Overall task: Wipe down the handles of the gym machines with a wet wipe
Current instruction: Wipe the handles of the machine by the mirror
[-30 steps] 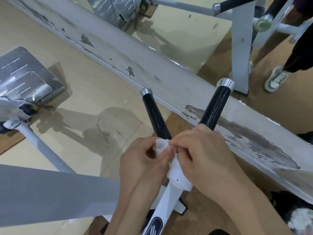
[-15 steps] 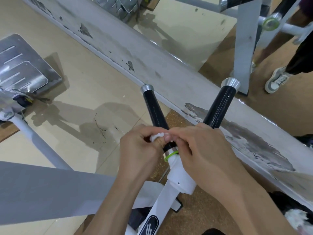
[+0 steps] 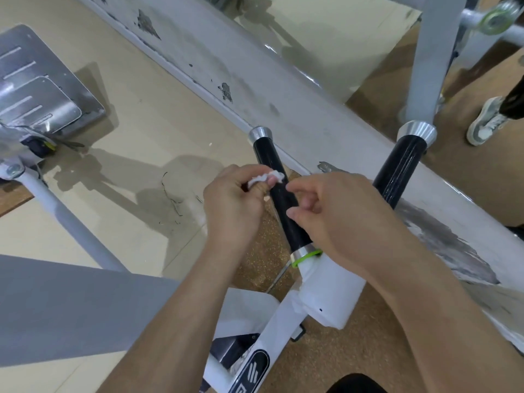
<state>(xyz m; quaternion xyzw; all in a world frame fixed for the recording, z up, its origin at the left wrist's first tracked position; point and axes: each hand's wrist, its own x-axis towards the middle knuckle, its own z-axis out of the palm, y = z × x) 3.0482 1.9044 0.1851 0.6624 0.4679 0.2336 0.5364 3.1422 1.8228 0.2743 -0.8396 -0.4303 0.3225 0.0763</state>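
My left hand pinches the bunched wet wipe high on the left handle; my right hand hangs beside that grip, fingers loosely curled, holding nothing. Recommended: wrap the wipe fully round and draw it the whole length to the chrome cap, then treat the right handle.

Bright, even indoor light. Soft grey shadows lie on the floor left of the left hand. Glare streaks the metal plate farther left. Straight lines bow near the edges; the top corner beyond the right hand smears.
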